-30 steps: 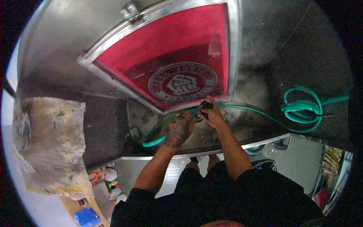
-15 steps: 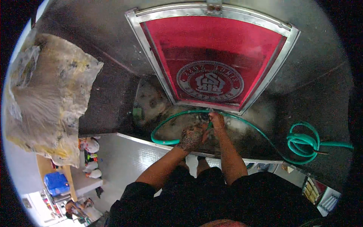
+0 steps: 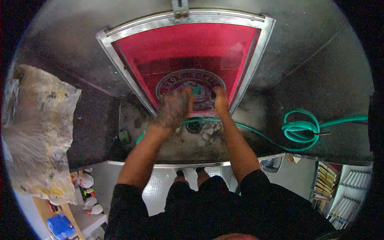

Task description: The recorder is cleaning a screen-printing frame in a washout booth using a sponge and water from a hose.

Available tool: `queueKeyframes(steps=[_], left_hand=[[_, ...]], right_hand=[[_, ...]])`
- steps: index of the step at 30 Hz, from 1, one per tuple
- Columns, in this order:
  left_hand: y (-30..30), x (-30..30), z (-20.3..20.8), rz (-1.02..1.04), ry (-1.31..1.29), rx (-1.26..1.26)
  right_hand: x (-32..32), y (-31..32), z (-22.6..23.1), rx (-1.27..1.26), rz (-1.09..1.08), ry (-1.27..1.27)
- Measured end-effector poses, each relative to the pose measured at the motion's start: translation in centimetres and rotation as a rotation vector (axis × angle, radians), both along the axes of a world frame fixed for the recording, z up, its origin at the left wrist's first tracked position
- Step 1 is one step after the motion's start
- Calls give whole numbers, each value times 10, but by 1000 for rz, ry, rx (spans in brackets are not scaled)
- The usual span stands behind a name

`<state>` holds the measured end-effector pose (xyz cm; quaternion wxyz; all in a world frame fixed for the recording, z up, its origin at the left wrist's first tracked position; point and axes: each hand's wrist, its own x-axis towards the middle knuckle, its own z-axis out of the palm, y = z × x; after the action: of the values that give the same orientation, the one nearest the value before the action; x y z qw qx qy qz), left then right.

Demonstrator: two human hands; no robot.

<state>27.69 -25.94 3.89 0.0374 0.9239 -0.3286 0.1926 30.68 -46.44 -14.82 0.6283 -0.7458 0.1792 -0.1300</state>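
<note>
A screen-printing frame (image 3: 184,46) with red mesh and a silver metal border leans on the back wall of a metal booth. The mesh carries a round pale emblem in its lower part. My left hand (image 3: 175,107), patterned on its back, is raised before the emblem and closed round a green hose (image 3: 196,90), whose short end shows at the fingers. Just to its right is my right hand (image 3: 221,102), also before the mesh, fingers curled. A small dark spot shows at its thumb side; what it holds, if anything, is unclear.
The hose coil (image 3: 301,130) lies on the right of the booth floor. A round drain (image 3: 194,127) sits below the frame. Stained plastic sheeting (image 3: 44,132) hangs at left. Bottles (image 3: 90,202) and a blue box (image 3: 61,227) stand lower left; racked frames (image 3: 326,182) are lower right.
Both hands have risen from below the frame to in front of its emblem, moving apart a little. The hose has shifted with them. The whole view has swung, so the frame appears farther left.
</note>
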Motion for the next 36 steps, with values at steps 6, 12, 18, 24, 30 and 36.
queueKeyframes(steps=[6,12,18,24,30,36], left_hand=[[-41,90,109,-33,25,-352],[-78,118,143,-151,-52,-383],[-85,148,129,-232,-154,-307],[-89,156,128,-210,-139,-302],[-92,158,132,-237,-125,-318],[-95,157,133,-158,-65,-308]], right_hand=[[39,-64,179,-753,-351,-787],[55,-82,186,-1064,-462,-680],[53,-65,174,-830,-562,-509],[62,2,173,-803,-488,-431],[63,-69,177,-898,-675,-457],[40,-61,127,-884,-625,-264]])
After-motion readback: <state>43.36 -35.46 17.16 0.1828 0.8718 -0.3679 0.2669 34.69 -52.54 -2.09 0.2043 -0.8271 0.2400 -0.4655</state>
